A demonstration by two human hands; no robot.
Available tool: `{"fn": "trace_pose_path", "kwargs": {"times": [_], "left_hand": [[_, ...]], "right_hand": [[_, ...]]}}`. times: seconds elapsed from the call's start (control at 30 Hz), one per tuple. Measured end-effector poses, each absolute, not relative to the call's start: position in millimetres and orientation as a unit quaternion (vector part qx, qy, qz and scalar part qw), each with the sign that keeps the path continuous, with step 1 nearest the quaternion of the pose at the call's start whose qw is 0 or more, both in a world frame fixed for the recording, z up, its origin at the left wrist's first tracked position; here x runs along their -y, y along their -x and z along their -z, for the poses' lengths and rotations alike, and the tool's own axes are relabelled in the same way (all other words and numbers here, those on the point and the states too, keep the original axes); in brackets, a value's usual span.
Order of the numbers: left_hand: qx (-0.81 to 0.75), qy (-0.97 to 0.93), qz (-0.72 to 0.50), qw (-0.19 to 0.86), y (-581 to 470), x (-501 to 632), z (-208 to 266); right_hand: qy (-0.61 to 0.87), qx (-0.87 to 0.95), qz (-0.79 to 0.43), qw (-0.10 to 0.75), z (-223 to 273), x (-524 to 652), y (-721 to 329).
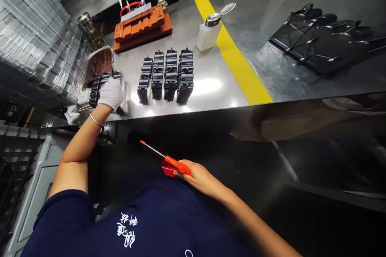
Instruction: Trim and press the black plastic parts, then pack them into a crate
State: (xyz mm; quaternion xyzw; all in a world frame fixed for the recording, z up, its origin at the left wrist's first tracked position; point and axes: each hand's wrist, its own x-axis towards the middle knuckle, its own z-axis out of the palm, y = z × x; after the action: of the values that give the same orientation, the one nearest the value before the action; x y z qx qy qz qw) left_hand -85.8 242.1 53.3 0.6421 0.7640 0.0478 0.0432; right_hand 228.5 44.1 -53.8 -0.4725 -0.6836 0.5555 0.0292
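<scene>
My left hand (111, 93), in a white glove, reaches down onto a group of black molded parts (94, 93) at the bench's left end. Its fingers are bent around one of these parts, and the fingertips are partly hidden. Bare and low in front of my body, my right hand (197, 174) is closed around an orange-handled tool (173, 163) with a thin metal shaft and an orange tip pointing left. A red block-like piece (168, 170) shows below the handle at the same hand. Several more black molded parts (171, 74) stand in rows on the metal bench.
An orange fixture (141, 26) with hoses stands behind the rows. A white bottle (208, 36) with a metal lid is beside yellow tape (241, 68). Clear plastic trays (36, 28) are stacked at left; a dark part with rods (319, 40) lies right.
</scene>
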Motion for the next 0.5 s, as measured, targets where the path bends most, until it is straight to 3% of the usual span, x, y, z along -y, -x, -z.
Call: {"fn": "trace_pose_path", "kwargs": {"times": [0.23, 0.4, 0.5], "left_hand": [[-0.806, -0.513, -0.201, 0.217, 82, -129, -44], [-0.672, -0.422, -0.255, 0.553, 111, -53, 12], [-0.647, -0.224, -0.323, 0.653, 124, -24, 66]], "right_hand": [[0.489, 0.668, -0.561, 0.001, 49, -65, -240], [0.491, 0.684, -0.537, -0.055, 49, -69, -233], [0.435, 0.72, -0.527, -0.12, 49, -63, -213]]}}
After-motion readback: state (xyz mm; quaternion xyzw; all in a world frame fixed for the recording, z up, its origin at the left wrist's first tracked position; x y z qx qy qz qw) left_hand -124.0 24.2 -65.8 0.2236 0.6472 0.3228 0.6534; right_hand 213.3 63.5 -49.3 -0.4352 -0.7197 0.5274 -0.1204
